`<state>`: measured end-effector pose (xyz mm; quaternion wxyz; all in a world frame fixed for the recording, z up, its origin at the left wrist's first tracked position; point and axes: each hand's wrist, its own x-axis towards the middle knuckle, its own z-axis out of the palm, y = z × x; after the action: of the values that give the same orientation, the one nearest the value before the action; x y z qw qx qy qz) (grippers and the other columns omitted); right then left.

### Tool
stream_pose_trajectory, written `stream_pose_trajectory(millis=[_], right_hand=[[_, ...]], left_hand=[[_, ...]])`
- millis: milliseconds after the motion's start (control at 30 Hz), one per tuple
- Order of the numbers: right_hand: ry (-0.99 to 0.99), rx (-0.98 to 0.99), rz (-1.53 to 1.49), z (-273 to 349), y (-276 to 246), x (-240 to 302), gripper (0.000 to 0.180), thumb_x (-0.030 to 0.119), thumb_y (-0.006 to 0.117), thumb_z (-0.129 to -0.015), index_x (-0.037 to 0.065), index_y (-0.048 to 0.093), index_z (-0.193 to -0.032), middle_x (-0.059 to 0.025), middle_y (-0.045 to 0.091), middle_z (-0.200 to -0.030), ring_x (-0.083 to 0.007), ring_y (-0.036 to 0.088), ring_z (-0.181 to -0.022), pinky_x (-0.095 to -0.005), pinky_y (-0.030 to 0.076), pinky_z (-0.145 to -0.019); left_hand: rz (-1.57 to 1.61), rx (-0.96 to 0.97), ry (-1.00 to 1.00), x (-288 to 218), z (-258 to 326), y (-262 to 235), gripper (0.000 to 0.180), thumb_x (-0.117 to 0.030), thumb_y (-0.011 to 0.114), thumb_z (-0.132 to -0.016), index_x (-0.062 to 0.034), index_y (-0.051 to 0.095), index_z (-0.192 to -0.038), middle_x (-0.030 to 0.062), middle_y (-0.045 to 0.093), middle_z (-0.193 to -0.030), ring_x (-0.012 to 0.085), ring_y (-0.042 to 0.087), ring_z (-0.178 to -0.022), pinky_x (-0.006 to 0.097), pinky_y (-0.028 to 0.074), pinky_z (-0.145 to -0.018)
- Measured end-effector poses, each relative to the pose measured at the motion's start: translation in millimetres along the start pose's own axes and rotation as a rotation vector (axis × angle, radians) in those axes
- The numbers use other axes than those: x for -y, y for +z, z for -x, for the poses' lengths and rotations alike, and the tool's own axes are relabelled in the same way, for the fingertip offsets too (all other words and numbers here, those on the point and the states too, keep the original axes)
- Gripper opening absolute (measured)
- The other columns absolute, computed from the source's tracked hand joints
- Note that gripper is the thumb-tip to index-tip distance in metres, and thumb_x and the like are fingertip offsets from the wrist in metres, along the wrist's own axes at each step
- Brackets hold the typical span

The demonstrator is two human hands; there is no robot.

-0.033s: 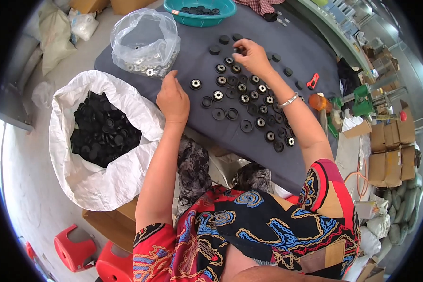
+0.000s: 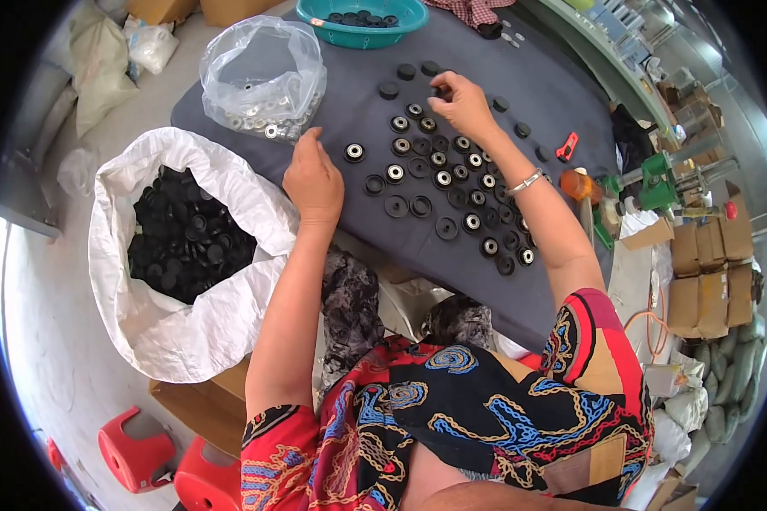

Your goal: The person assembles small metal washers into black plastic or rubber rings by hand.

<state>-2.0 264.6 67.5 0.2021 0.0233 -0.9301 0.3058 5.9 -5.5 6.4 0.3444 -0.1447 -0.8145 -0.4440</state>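
My right hand (image 2: pixel 464 106) is over the far part of the table, thumb and fingers pinched on a small black round cap (image 2: pixel 439 92), partly hidden by the fingers. Below it lie several black round pieces, some with a silver ring-shaped insert (image 2: pixel 395 174), others as bare black cups (image 2: pixel 395 206). Plain black caps (image 2: pixel 389 91) lie around the pinched one. My left hand (image 2: pixel 314 183) rests at the table's left edge, fingers stretched forward, with nothing visible in it. Just beyond its fingertips stands a clear plastic bag (image 2: pixel 264 64) with silver ring parts at the bottom.
A white sack (image 2: pixel 115 315) full of black round pieces (image 2: pixel 192 230) stands left of the table (image 2: pixel 349 264). At the far edge is a teal basin (image 2: pixel 366 36) with black pieces. A red cutter (image 2: pixel 568 146) and a green hand press (image 2: pixel 656 180) are on the right.
My right hand has shifted very slightly to the right with the black cap in its fingers. My left hand and the pieces on the table stay where they were.
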Motion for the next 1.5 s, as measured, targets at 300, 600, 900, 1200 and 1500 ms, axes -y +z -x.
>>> stream_pose_trajectory(millis=[300, 600, 900, 1200, 1500], right_hand=[[0.044, 0.208, 0.499, 17, -18, -11, 0.033, 0.017, 0.067, -0.074, 0.002, 0.063, -0.103, -0.0177, 0.066, -0.097, -0.0329, 0.063, -0.091, -0.0418, 0.049, -0.080], [-0.070, 0.238, 0.270, -11, 0, 7, 0.037, 0.016, 0.065, -0.073, -0.001, 0.065, -0.105, -0.0200, 0.065, -0.094, -0.0339, 0.063, -0.090, -0.0411, 0.049, -0.082], [-0.004, 0.326, 0.383, -19, 17, 11, 0.033, 0.017, 0.067, -0.076, 0.000, 0.066, -0.104, -0.0197, 0.065, -0.095, -0.0331, 0.063, -0.091, -0.0409, 0.049, -0.081], [-0.035, 0.139, 0.330, -23, 6, -3, 0.034, 0.020, 0.068, -0.077, 0.002, 0.067, -0.105, -0.0173, 0.066, -0.096, -0.0329, 0.064, -0.089, -0.0401, 0.050, -0.080], [0.135, 0.352, 0.305, 37, -49, 19, 0.028, 0.018, 0.068, -0.077, 0.002, 0.068, -0.100, -0.0154, 0.069, -0.089, -0.0283, 0.066, -0.083, -0.0374, 0.051, -0.074]], left_hand=[[-0.043, 0.006, -0.004, 3, 0, 2, 0.015, -0.007, 0.054, -0.086, -0.0094, 0.062, -0.099, 0.0113, 0.068, -0.089, 0.0323, 0.065, -0.075, 0.041, 0.051, -0.063], [-0.035, 0.014, -0.004, 1, 2, 3, 0.013, -0.007, 0.054, -0.085, -0.0092, 0.062, -0.095, 0.0101, 0.068, -0.087, 0.0316, 0.065, -0.073, 0.041, 0.051, -0.061], [-0.032, 0.021, 0.000, 2, 1, 2, 0.013, -0.006, 0.054, -0.085, -0.0087, 0.062, -0.094, 0.0107, 0.068, -0.086, 0.0313, 0.065, -0.072, 0.040, 0.051, -0.061], [-0.030, 0.003, 0.006, -1, 0, 5, 0.012, -0.007, 0.054, -0.086, -0.0102, 0.063, -0.094, 0.0098, 0.068, -0.086, 0.0312, 0.065, -0.072, 0.040, 0.050, -0.060], [-0.086, 0.015, 0.001, 1, 0, 4, 0.013, -0.009, 0.054, -0.086, -0.0126, 0.064, -0.093, 0.0092, 0.068, -0.083, 0.0311, 0.065, -0.069, 0.041, 0.050, -0.060]])
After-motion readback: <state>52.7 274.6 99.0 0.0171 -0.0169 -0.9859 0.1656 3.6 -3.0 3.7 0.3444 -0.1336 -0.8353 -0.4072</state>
